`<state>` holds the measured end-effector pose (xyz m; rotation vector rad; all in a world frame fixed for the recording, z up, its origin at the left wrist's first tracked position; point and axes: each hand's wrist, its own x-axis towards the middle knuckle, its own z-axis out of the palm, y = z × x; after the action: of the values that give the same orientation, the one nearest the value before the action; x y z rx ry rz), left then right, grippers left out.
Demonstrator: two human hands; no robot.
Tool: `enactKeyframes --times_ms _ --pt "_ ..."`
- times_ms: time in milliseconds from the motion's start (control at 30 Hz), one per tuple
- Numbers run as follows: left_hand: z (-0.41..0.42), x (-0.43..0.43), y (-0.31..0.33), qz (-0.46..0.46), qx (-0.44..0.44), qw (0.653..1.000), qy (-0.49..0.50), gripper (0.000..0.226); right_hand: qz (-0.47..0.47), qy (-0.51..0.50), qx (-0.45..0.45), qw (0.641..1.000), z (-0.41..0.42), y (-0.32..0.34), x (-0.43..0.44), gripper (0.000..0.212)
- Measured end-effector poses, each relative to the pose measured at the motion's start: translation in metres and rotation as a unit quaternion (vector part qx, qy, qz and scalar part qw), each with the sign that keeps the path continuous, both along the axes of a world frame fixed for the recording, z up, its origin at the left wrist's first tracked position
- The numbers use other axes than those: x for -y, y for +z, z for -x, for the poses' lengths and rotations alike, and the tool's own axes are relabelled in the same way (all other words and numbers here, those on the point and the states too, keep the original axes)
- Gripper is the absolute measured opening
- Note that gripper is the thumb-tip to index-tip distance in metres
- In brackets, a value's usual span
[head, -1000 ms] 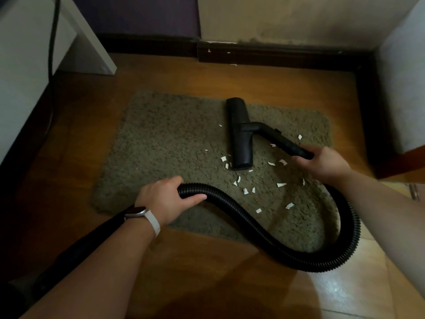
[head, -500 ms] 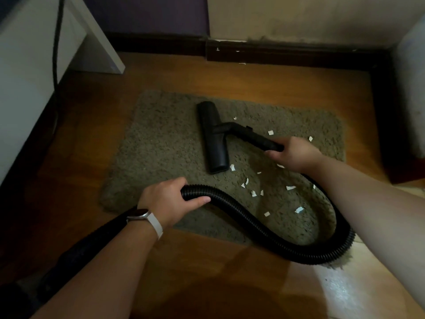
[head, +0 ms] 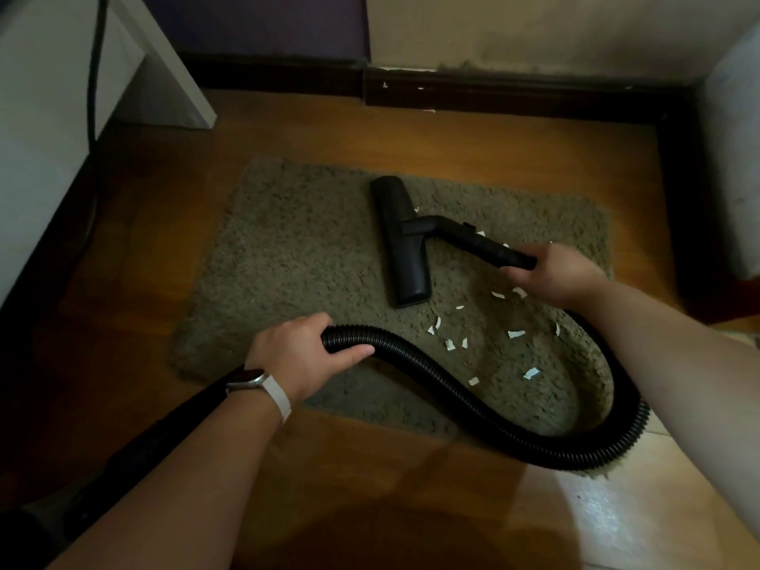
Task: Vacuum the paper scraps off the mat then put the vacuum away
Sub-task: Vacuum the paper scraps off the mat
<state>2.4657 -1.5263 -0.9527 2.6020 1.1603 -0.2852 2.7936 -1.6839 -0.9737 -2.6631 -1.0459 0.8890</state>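
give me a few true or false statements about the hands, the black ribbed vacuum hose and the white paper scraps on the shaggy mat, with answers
1. The left hand grips the black ribbed vacuum hose. True.
2. The right hand rests open on the olive shaggy mat. False: it grips the black rigid wand of the vacuum.
3. White paper scraps lie on the mat. True.
4. The black flat floor nozzle lies off the mat. False: it lies on the mat.
5. A watch with a pale strap sits on the right wrist. False: it is on the left wrist.
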Motion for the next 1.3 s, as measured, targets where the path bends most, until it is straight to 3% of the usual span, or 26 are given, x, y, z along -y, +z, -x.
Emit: enactKeyframes --times_ms 400,700,933,1067,1300 --pt "0.000 -0.001 -0.002 0.001 -0.004 1.000 -0.001 0.060 -0.072 -0.075 -0.039 0.994 -0.010 0.004 0.011 0.042" --pt "0.001 -0.001 -0.001 0.000 0.006 1.000 -0.004 0.060 -0.025 -0.132 -0.029 0.991 -0.034 0.005 0.038 0.041" --pt "-0.002 0.000 -0.001 -0.010 0.008 1.000 -0.003 0.062 -0.016 -0.032 -0.048 0.998 -0.015 -0.002 0.005 0.036" --pt "0.000 0.001 0.001 -0.001 0.007 1.000 -0.006 0.060 -0.022 0.029 -0.014 0.999 0.011 -0.004 -0.024 0.031" --pt "0.000 0.003 0.004 0.006 -0.006 1.000 -0.009 0.058 -0.031 0.047 -0.009 0.998 0.019 0.000 -0.021 0.027"
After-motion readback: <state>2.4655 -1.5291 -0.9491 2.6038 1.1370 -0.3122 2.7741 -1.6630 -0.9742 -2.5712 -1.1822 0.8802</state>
